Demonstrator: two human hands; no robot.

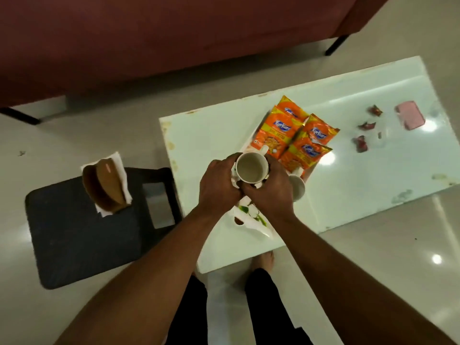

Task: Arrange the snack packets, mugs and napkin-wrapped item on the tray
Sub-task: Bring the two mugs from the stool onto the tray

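Both forearms reach forward and converge. The left hand (219, 186) and right hand (270, 194) cup the mug (252, 168) from either side, fingers curled round its wall. It is upright over the tray (251, 219) on the table (373, 183). A second mug (298, 188) stands just beside the right hand. Four packets (293, 135) overlap at the tray's far end. The napkin-wrapped item (107, 185) lies on a stool (82, 235), well apart to the left.

snack packets (293, 135): orange, yellow band, blue logo | mug (252, 168): white, cream inside | tray (258, 226): white, green and brown print | table (211, 135): glossy pale white | sofa (149, 33): maroon | stool (82, 235): dark grey | napkin (119, 158): white | wrappers (361, 144): red | block (410, 117): pink
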